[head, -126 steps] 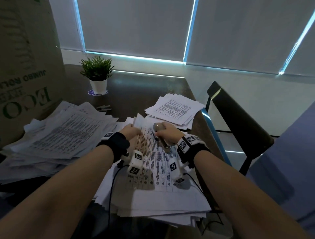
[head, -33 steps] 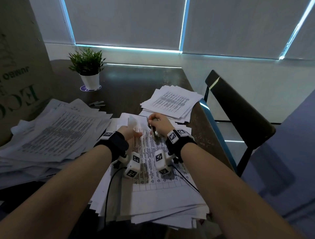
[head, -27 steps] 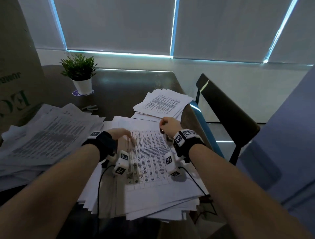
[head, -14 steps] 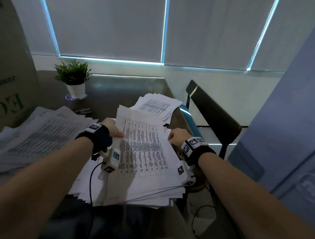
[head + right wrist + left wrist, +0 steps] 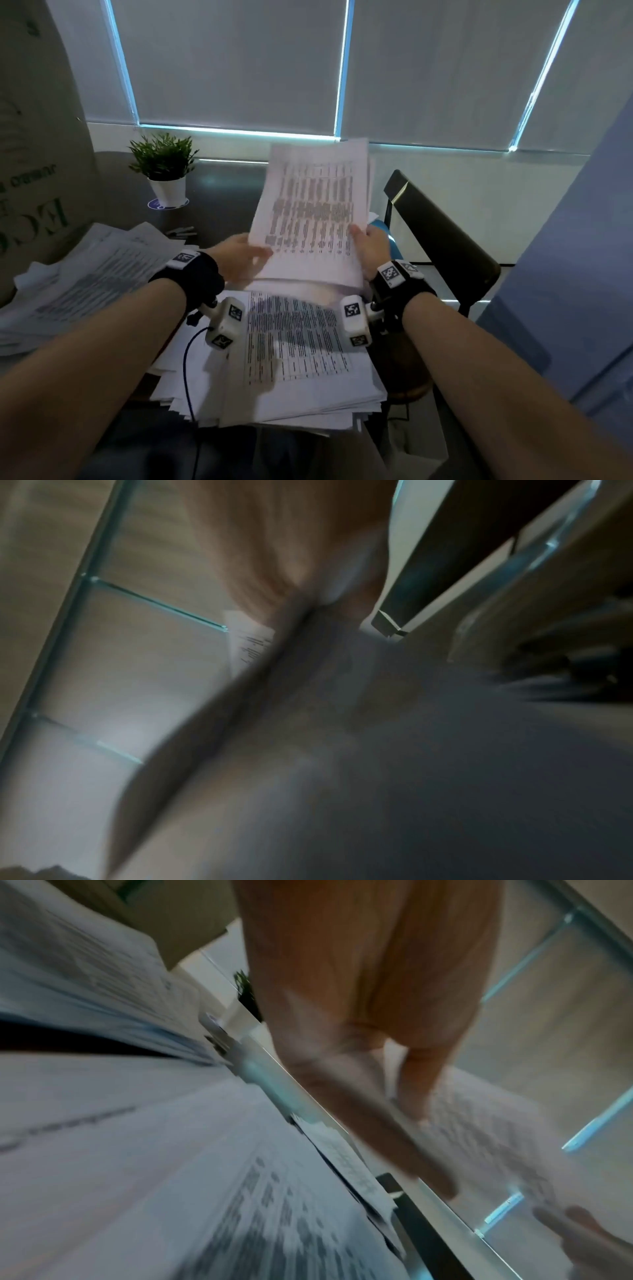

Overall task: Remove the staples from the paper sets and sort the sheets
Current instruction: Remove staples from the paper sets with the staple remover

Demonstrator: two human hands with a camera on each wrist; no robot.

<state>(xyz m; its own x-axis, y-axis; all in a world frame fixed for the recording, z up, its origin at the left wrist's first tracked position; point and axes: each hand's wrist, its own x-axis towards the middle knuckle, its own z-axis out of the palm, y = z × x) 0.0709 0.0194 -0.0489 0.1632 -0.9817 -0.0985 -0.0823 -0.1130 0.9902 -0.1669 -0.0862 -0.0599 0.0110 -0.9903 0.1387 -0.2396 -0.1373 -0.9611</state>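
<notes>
A: Layout, big to small: tabletop [image 5: 219,192] is dark, with a cardboard box [image 5: 30,178] along its left edge. A loose heap of sheets [image 5: 85,274] lies near that edge, and the working stack [image 5: 291,363] sits at the near edge.

B: And the set in hand?

A: The lifted paper set [image 5: 315,212] is held tilted up over the working stack, clear of it, printed table facing the person. A further pile looks to lie behind it toward the right edge, mostly hidden.

B: Hands?

A: Right hand [image 5: 368,250] pinches the set's lower right edge, thumb on the printed face. Left hand [image 5: 238,255] is at the lower left edge, fingers fairly straight, touching or supporting from behind. Wrist views are too smeared to confirm more.

B: Staple out?

A: Can't tell. Top corners are blurred and no staple or remover is visible. My read: this is the sorting step, the set being carried off the stack.

B: Next move?

A: Probably fan it to check the sheets are free, then drop it on the right pile. It needs both edges controlled, since thin sheets will slide apart. Small stuff: potted plant [image 5: 164,171] toward the far left corner, and a few small items [image 5: 181,232] lie just beyond the heap, too small to identify.
</notes>
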